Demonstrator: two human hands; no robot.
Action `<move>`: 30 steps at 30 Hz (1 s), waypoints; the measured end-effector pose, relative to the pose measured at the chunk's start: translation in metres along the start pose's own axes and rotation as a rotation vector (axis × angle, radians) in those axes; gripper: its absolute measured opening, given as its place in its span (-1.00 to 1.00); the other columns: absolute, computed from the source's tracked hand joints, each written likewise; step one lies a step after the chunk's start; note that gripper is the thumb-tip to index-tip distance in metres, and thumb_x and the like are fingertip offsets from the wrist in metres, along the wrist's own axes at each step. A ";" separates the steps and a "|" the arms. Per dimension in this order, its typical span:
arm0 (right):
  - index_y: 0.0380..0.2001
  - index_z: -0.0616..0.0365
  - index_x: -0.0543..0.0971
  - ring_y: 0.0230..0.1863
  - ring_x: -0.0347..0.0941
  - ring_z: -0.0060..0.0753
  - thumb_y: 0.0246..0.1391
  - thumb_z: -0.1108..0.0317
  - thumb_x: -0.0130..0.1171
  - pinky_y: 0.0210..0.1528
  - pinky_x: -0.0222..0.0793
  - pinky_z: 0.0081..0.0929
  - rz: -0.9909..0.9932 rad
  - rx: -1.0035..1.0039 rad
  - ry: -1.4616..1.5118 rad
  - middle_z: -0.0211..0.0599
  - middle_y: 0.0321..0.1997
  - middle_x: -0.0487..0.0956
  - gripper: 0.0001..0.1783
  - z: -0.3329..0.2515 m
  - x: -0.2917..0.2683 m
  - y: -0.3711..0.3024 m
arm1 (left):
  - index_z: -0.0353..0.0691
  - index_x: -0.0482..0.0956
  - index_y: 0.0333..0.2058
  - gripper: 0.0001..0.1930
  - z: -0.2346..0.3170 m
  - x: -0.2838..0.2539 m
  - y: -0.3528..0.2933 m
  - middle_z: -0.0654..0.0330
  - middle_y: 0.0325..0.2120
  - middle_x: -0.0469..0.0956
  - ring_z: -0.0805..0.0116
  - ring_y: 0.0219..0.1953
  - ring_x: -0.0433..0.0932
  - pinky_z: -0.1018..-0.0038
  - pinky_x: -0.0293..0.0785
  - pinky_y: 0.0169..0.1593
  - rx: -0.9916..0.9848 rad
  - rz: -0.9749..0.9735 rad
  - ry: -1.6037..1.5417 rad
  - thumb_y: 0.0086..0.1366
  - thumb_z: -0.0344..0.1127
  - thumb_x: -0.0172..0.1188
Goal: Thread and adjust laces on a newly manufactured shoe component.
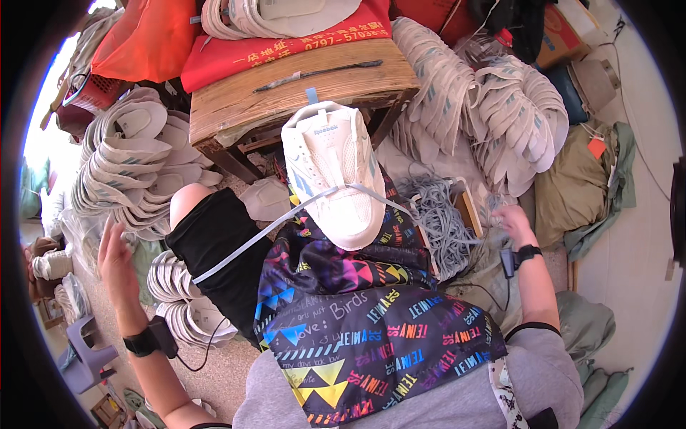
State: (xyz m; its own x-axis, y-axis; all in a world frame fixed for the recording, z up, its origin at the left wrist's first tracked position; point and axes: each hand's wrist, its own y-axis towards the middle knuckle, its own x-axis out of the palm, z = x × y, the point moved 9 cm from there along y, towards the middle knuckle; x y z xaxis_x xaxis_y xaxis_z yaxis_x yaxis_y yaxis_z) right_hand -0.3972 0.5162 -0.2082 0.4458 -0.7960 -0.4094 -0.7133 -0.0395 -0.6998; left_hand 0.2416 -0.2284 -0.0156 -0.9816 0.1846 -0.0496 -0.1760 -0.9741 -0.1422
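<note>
A white sneaker (346, 214) with light blue trim rests toe toward me on my lap, its heel by the wooden bench. A pale grey-blue shoelace (250, 247) crosses the lower eyelets. One length runs out to the left over my knee; the other goes right, toward a heap of laces. My left hand (118, 264) is off to the left with its fingers stretched, apart from the lace. Out on the right, past the lace heap, is my right hand (517, 226). Its fingers are blurred, and I cannot tell whether they hold anything.
Behind the shoe stands the wooden bench (300, 96) with a dark thin tool (318, 74) on it. Stacked white shoe uppers lie at left (128, 161) and right (518, 118). Loose grey-blue laces (439, 214) fill a box at right. A patterned apron (386, 343) covers my lap.
</note>
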 end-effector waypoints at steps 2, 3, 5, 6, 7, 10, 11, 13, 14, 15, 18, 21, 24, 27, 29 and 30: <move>-0.13 0.09 0.54 -0.73 0.08 -0.81 0.12 0.44 0.14 -0.71 -0.12 -0.70 -0.122 -0.202 -0.095 -0.50 -0.43 0.58 -0.78 -0.107 0.128 -0.083 | -0.28 0.50 0.10 -0.64 0.038 0.111 -0.050 0.39 -0.32 0.58 0.74 -0.52 0.22 0.78 0.12 -0.44 0.095 -0.271 0.184 0.34 -0.39 0.08; -0.07 0.13 0.48 -0.61 0.30 -0.74 0.18 0.41 0.12 -0.60 0.16 -0.73 -0.323 -0.284 -0.052 -0.47 -0.37 0.59 -0.75 -0.138 0.168 -0.107 | -0.26 0.56 0.01 -0.71 0.042 0.158 -0.072 0.35 -0.34 0.60 0.73 -0.48 0.31 0.75 0.21 -0.39 0.086 -0.381 0.279 0.33 -0.36 0.11; -0.05 0.17 0.44 -0.38 0.50 -0.60 0.23 0.40 0.07 -0.34 0.42 -0.66 -0.462 -0.468 0.144 -0.38 -0.27 0.60 -0.76 -0.187 0.234 -0.157 | -0.26 0.60 -0.17 -0.83 0.042 0.228 -0.111 0.30 -0.35 0.62 0.66 -0.38 0.46 0.69 0.40 -0.26 0.038 -0.613 0.256 0.36 -0.40 0.07; -0.07 0.18 0.44 -0.29 0.52 -0.53 0.24 0.39 0.07 -0.24 0.45 -0.61 -0.560 -0.532 0.182 -0.35 -0.24 0.59 -0.78 -0.201 0.261 -0.175 | -0.31 0.57 -0.19 -0.84 0.033 0.253 -0.119 0.27 -0.36 0.61 0.59 -0.33 0.52 0.62 0.47 -0.19 0.141 -0.754 0.294 0.38 -0.41 0.03; -0.08 0.19 0.44 -0.20 0.55 -0.47 0.26 0.37 0.06 -0.14 0.49 -0.55 -0.658 -0.593 0.218 -0.32 -0.21 0.59 -0.80 -0.212 0.284 -0.190 | -0.34 0.53 -0.21 -0.85 0.015 0.270 -0.126 0.24 -0.36 0.61 0.53 -0.32 0.55 0.58 0.50 -0.19 0.127 -0.762 0.147 0.39 -0.42 0.01; -0.11 0.17 0.43 -0.32 0.50 -0.60 0.31 0.34 0.00 -0.29 0.45 -0.65 -0.810 -0.626 0.078 -0.36 -0.27 0.56 -0.83 -0.219 0.335 -0.228 | -0.38 0.48 -0.27 -0.87 -0.030 0.299 -0.142 0.15 -0.45 0.59 0.46 -0.41 0.56 0.54 0.50 -0.30 0.122 -0.770 0.280 0.36 -0.41 0.05; -0.16 0.16 0.45 -0.38 0.44 -0.68 0.31 0.30 0.01 -0.38 0.38 -0.71 -0.792 -0.641 -0.005 -0.43 -0.35 0.53 -0.84 -0.218 0.340 -0.236 | -0.39 0.47 -0.29 -0.86 -0.041 0.304 -0.146 0.14 -0.48 0.58 0.44 -0.44 0.56 0.52 0.49 -0.34 0.053 -0.784 0.340 0.35 -0.39 0.08; -0.22 0.18 0.47 -0.43 0.42 -0.66 0.30 0.28 0.04 -0.42 0.33 -0.66 -0.675 -0.838 -0.276 -0.46 -0.42 0.52 -0.82 -0.219 0.345 -0.246 | -0.38 0.47 -0.33 -0.81 -0.050 0.310 -0.159 0.15 -0.55 0.57 0.43 -0.50 0.53 0.49 0.45 -0.41 -0.026 -0.817 0.452 0.32 -0.33 0.14; -0.22 0.18 0.47 -0.43 0.42 -0.66 0.30 0.28 0.04 -0.42 0.33 -0.66 -0.675 -0.837 -0.275 -0.46 -0.42 0.52 -0.82 -0.219 0.344 -0.247 | -0.37 0.48 -0.36 -0.79 -0.048 0.313 -0.161 0.16 -0.60 0.55 0.44 -0.52 0.52 0.49 0.44 -0.41 0.056 -0.808 0.463 0.30 -0.30 0.17; -0.24 0.19 0.47 -0.45 0.41 -0.63 0.28 0.29 0.06 -0.43 0.32 -0.61 -0.619 -0.959 -0.336 -0.45 -0.43 0.52 -0.82 -0.224 0.341 -0.253 | -0.37 0.48 -0.36 -0.79 -0.048 0.315 -0.163 0.16 -0.60 0.55 0.44 -0.52 0.52 0.49 0.44 -0.41 0.054 -0.809 0.465 0.30 -0.30 0.17; -0.26 0.22 0.46 -0.47 0.42 -0.58 0.25 0.31 0.08 -0.41 0.33 -0.54 -0.547 -1.055 -0.517 -0.43 -0.46 0.52 -0.82 -0.237 0.337 -0.274 | -0.38 0.50 -0.38 -0.76 -0.049 0.312 -0.164 0.12 -0.61 0.54 0.40 -0.53 0.51 0.45 0.42 -0.40 -0.011 -0.774 0.522 0.30 -0.27 0.17; -0.26 0.23 0.45 -0.48 0.42 -0.56 0.24 0.33 0.08 -0.39 0.35 -0.52 -0.479 -1.055 -0.640 -0.43 -0.49 0.51 -0.83 -0.240 0.336 -0.269 | -0.38 0.53 -0.39 -0.74 -0.045 0.313 -0.160 0.08 -0.61 0.53 0.34 -0.54 0.51 0.40 0.41 -0.40 0.103 -0.747 0.556 0.29 -0.23 0.18; -0.27 0.23 0.46 -0.49 0.42 -0.59 0.24 0.33 0.07 -0.39 0.34 -0.53 -0.450 -1.057 -0.472 -0.43 -0.53 0.50 -0.83 -0.240 0.332 -0.255 | -0.37 0.54 -0.43 -0.72 -0.043 0.317 -0.157 0.06 -0.63 0.52 0.32 -0.56 0.49 0.37 0.40 -0.41 0.118 -0.732 0.558 0.26 -0.20 0.19; -0.28 0.19 0.48 -0.51 0.47 -0.42 0.21 0.27 0.08 -0.41 0.35 -0.42 -0.498 -0.994 -0.332 -0.30 -0.55 0.53 -0.80 -0.239 0.331 -0.251 | -0.37 0.53 -0.48 -0.73 -0.047 0.316 -0.150 0.07 -0.65 0.50 0.32 -0.58 0.46 0.38 0.40 -0.42 0.110 -0.700 0.564 0.21 -0.23 0.20; -0.28 0.16 0.49 -0.52 0.52 -0.24 0.19 0.22 0.09 -0.43 0.37 -0.31 -0.519 -0.964 -0.360 -0.17 -0.55 0.56 -0.78 -0.236 0.331 -0.253 | -0.37 0.53 -0.49 -0.75 -0.047 0.319 -0.149 0.05 -0.66 0.51 0.32 -0.58 0.47 0.37 0.41 -0.41 0.102 -0.725 0.534 0.16 -0.25 0.18; -0.28 0.15 0.52 -0.53 0.52 -0.25 0.18 0.20 0.10 -0.44 0.36 -0.31 -0.474 -1.001 -0.427 -0.19 -0.57 0.56 -0.77 -0.237 0.330 -0.257 | -0.37 0.53 -0.49 -0.75 -0.047 0.322 -0.150 0.05 -0.66 0.51 0.32 -0.58 0.47 0.37 0.41 -0.41 0.101 -0.727 0.534 0.16 -0.25 0.18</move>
State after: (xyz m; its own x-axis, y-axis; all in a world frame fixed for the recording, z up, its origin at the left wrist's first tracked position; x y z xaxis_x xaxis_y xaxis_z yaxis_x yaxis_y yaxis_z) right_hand -0.1953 0.1208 -0.0248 0.7883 -0.3163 -0.5278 -0.4495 -0.8818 -0.1428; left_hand -0.0444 -0.0169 -0.0564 -0.4647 0.7701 -0.4371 -0.7694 -0.5955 -0.2312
